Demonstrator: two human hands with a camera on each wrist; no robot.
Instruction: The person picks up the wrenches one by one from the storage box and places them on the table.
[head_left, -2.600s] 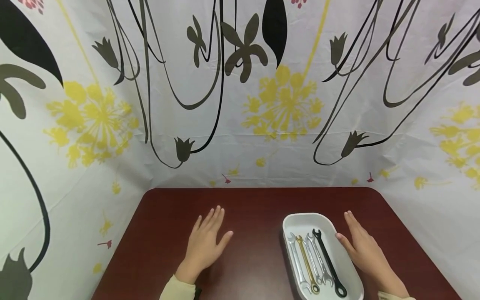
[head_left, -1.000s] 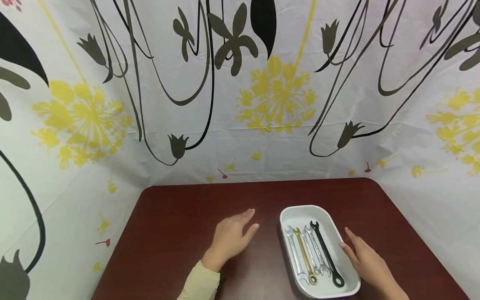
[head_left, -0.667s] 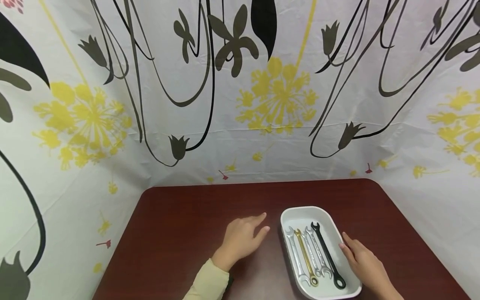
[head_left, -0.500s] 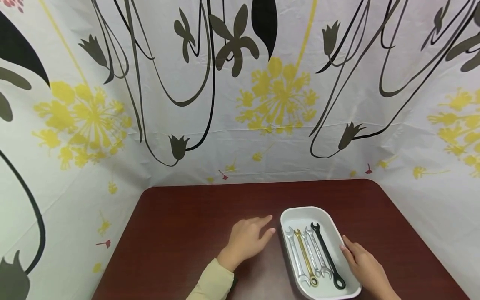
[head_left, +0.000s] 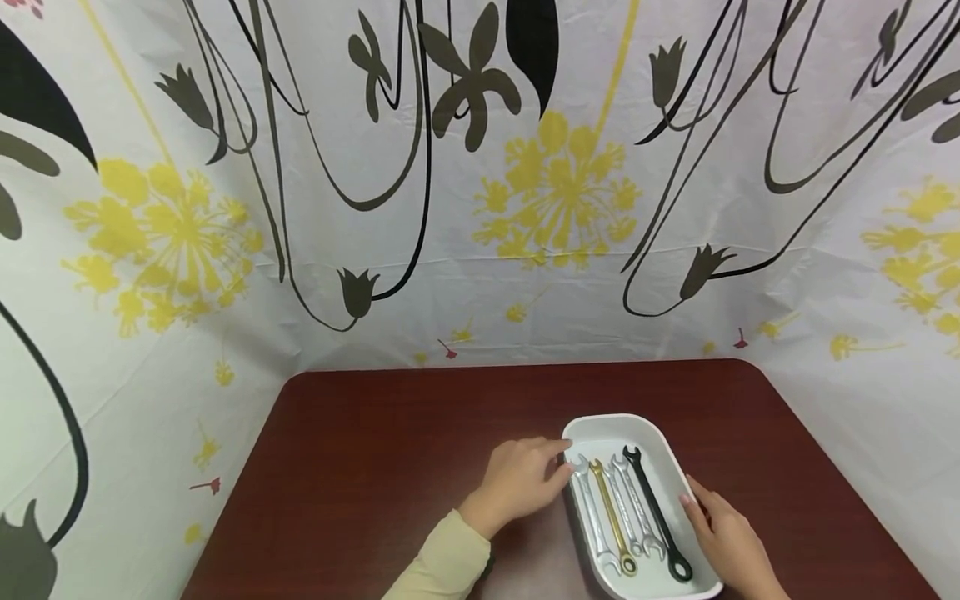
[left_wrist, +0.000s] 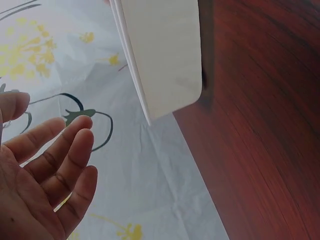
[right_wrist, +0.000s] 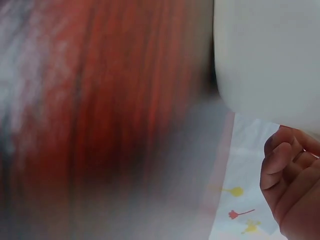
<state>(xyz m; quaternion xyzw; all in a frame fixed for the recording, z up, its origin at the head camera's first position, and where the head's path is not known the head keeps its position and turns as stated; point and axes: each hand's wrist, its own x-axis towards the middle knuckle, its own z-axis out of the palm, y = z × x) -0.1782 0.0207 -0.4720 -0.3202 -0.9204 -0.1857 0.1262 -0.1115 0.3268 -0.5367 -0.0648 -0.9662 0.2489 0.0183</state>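
Note:
A white tray [head_left: 697, 500] holds several combination wrenches lying side by side. Among them are a black wrench [head_left: 656, 508], a gold wrench [head_left: 612, 517] and a silver wrench [head_left: 592, 508] along the left side. My right hand [head_left: 731, 533] grips the tray's right rim, thumb over the edge and fingers outside it. In the right wrist view, its curled fingers lie against the tray wall [right_wrist: 270, 60]. My left hand [head_left: 521, 483] reaches the left rim, fingertips overlapping it in the head view. The left wrist view shows its relaxed fingers [left_wrist: 75, 160] spread apart from the tray's side [left_wrist: 170, 55].
The tray stands on the right half of a dark red-brown table [head_left: 360, 467] with rounded far corners. A white floral-print cloth [head_left: 465, 308] hangs close behind the table and along both sides.
My left hand has moved right across the table to the tray's left rim. My right hand has moved in from beside the tray onto its right rim. The wrenches lie as before.

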